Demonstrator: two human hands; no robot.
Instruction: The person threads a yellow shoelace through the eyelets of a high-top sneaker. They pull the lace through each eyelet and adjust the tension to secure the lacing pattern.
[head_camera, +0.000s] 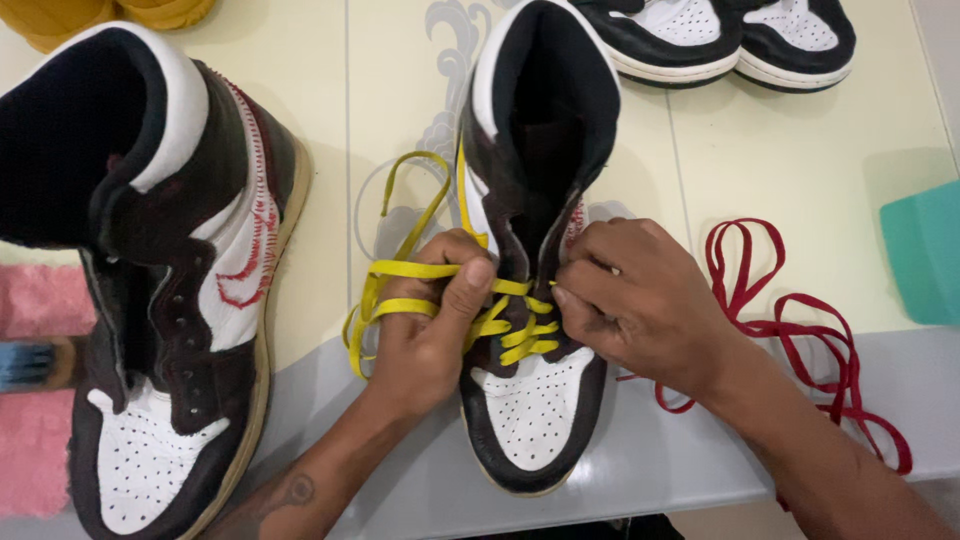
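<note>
A dark brown and white high-top sneaker (535, 400) lies in the middle with its toe toward me. A yellow lace (410, 270) is threaded through its lower eyelets and loops out to the left. My left hand (430, 320) has the yellow lace wrapped around its fingers, thumb pressed near the eyelets. My right hand (640, 300) pinches the lace at the shoe's right eyelets, fingers curled over the tongue.
A matching unlaced sneaker (170, 300) lies at the left. A red lace (800, 330) is coiled on the floor at the right. Another pair of shoes (730, 35) sits at the top, a teal object (925, 250) at the right edge, pink fabric (35, 400) at the left.
</note>
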